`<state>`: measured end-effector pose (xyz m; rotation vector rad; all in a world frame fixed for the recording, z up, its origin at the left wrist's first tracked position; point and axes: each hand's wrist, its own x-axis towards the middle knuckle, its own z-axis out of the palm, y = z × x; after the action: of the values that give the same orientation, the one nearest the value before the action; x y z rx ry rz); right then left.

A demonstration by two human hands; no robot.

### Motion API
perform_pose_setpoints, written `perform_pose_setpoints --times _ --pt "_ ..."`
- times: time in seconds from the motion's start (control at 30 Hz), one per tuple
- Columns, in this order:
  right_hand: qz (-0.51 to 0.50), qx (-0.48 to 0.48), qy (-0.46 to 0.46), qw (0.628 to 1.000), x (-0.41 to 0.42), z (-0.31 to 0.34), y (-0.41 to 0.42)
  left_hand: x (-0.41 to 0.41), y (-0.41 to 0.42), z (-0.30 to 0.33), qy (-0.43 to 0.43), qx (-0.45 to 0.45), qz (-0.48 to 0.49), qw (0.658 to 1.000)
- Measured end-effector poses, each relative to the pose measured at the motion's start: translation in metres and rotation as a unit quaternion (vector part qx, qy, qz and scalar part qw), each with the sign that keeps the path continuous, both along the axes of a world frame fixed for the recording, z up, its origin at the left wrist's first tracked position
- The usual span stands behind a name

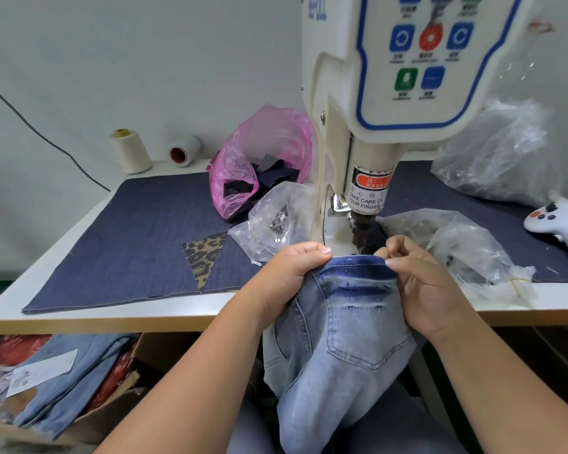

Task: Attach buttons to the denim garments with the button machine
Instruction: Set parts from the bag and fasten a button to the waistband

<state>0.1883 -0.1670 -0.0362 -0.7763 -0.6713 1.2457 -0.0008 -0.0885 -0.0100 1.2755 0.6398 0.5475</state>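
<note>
both bare forearms are extended forward and upward from the lower edge of the view, converging toward the centre. the left hand (291,276) is seen knuckles up, its fingers curled under and the thumb laid flat across the top, so that a fold of the denim garment (345,329) is pinched at its upper left. the right hand (417,286) is turned with its back to the right, fingers bent inward and the thumb pressed against them, the same upper edge being gripped at its right end. the two hands are held level, apart.
</note>
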Motion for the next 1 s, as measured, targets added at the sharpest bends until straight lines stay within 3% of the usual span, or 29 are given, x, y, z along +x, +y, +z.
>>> perform_pose_setpoints --times 0.2,0.33,0.4,0.5,0.6,0.67,0.8,1.0 --pt "0.054 0.062 -0.054 0.995 -0.003 0.009 -0.032 -0.012 -0.011 0.009 0.016 0.096 -0.055 0.994" --pt "0.089 0.108 -0.224 0.965 -0.005 0.025 -0.064 -0.027 -0.031 0.022 0.066 0.245 -0.046 0.966" --pt "0.120 0.064 -0.349 0.927 -0.005 0.037 -0.078 -0.037 -0.043 0.030 0.060 0.284 -0.026 0.957" --pt "0.141 -0.041 -0.537 0.831 -0.001 0.055 -0.091 -0.045 -0.061 0.039 0.037 0.337 -0.019 0.941" --pt "0.128 -0.083 -0.608 0.779 -0.008 0.070 -0.092 -0.043 -0.076 0.049 0.029 0.404 -0.041 0.913" --pt "0.114 -0.056 -0.597 0.792 -0.010 0.076 -0.094 -0.045 -0.079 0.052 0.056 0.428 -0.042 0.901" --pt "0.163 0.064 -0.454 0.874 -0.010 0.073 -0.100 -0.056 -0.072 0.049 0.093 0.430 -0.018 0.898" --pt "0.138 0.040 -0.246 0.959 -0.024 0.039 -0.090 -0.046 -0.061 0.031 0.113 0.353 -0.007 0.929"
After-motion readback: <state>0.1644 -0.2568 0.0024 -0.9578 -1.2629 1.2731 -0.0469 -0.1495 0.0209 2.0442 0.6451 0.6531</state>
